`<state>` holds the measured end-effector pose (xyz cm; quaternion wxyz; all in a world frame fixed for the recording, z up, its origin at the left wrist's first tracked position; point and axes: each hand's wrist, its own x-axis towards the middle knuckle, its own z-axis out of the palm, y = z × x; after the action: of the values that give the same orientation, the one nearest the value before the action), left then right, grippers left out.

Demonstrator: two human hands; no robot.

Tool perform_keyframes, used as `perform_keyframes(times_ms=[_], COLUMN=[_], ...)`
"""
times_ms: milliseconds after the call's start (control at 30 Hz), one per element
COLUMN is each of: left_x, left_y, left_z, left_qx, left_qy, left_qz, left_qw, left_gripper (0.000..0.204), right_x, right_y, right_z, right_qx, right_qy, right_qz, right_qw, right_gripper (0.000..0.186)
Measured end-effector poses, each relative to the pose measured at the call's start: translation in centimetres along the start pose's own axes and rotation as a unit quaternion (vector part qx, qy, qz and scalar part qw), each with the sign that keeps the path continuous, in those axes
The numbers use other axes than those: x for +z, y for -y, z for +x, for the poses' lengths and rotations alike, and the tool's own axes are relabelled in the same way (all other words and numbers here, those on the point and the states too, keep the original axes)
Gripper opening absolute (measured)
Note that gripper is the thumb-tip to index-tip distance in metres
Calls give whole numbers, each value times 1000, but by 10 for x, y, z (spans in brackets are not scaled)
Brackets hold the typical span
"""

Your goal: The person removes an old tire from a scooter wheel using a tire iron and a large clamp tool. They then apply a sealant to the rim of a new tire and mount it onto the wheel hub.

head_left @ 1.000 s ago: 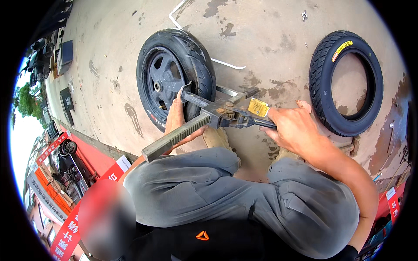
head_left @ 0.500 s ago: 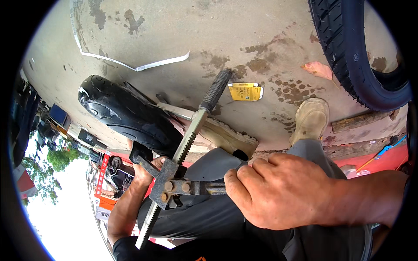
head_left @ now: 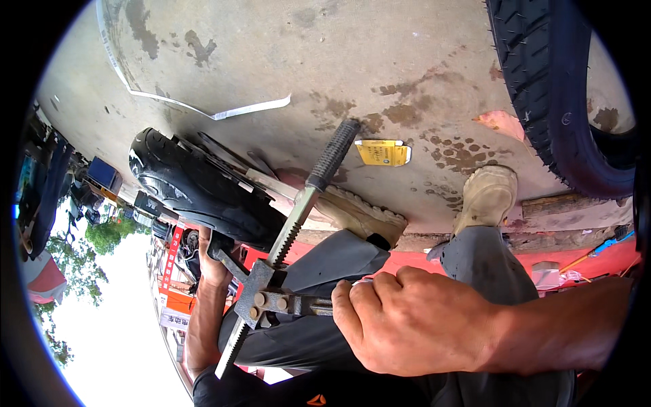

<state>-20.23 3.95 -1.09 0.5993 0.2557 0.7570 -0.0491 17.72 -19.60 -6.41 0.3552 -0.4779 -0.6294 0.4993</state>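
Gripping a toothed-bar tool (head_left: 256, 288), right hand (head_left: 424, 322) with fingers (head_left: 347, 315) wrapped around its handle (head_left: 313, 305), tool's body just left of them, left hand (head_left: 213, 264) partly hidden, its fingers' hold impossible to tell, black tire (head_left: 196, 193) just beyond, yellow box (head_left: 382, 152) farther off.

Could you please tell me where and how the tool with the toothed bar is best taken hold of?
Probably by the dark ribbed sleeve at the far end of the toothed bar, wrapped around from the right. It is round, textured and uncovered; the black tyre is to its left, and the right grip holds the lever.
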Motion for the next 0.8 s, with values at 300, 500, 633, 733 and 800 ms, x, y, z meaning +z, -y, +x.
perform_keyframes(times_ms=[300,500,633,733,800], left_x=[19,-7,-8,14,12], left_y=[-10,-8,-5,-15,-11], left_z=[-1,3,0,1,1], left_qx=[17,13,23,6,16], left_qy=[-7,12,-3,45,15], left_qz=[33,9,48,49,38], left_qw=[999,1000,999,998,999], left_gripper=[54,44,37,36,36], right_x=[1,-2,-10,-10,-9], right_y=[2,1,0,3,4], right_z=[0,2,4,4,3], right_qx=[4,23,22,29,35], right_qy=[-20,-2,43,42,32], right_qz=[17,58,56,53,47], right_qw=[1000,998,997,997,998], right_gripper=[26,19,31,31,31])
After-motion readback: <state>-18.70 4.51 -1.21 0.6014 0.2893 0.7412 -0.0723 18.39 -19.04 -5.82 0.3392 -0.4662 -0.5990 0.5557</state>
